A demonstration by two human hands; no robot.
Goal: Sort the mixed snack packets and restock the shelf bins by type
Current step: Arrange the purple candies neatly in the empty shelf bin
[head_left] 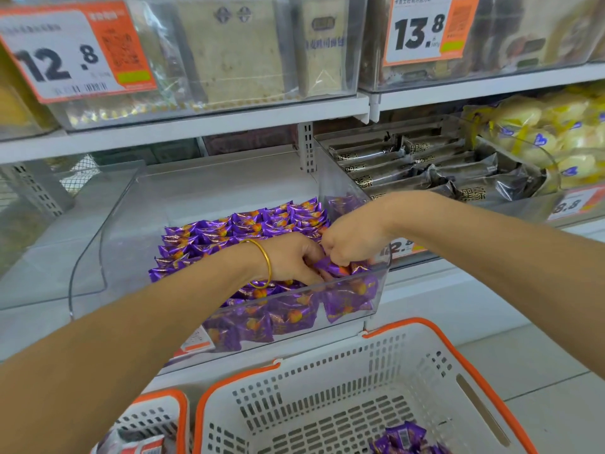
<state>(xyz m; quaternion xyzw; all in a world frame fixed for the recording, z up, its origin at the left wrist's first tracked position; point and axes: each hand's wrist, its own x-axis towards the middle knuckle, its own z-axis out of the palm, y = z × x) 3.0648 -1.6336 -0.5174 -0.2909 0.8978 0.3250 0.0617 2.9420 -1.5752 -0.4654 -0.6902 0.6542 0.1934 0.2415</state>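
Note:
A clear shelf bin (381, 291) holds several purple snack packets (242, 229) in rows. My left hand (294, 257), with a gold bangle on the wrist, reaches into the bin's front right corner and its curled fingers hold a purple packet (330, 267). My right hand (352, 239) is beside it, fingers curled, pinching the same packet from above. Below, a white basket with orange rim (435, 342) holds a few more purple packets (406, 437) at its bottom.
A second orange-rimmed basket (157, 417) with red-and-white packets sits at the lower left. To the right, a bin of dark wrapped bars (422, 168) and yellow packets (550, 132). Upper shelf bins carry price tags 12.8 (68, 50) and 13.8 (422, 29).

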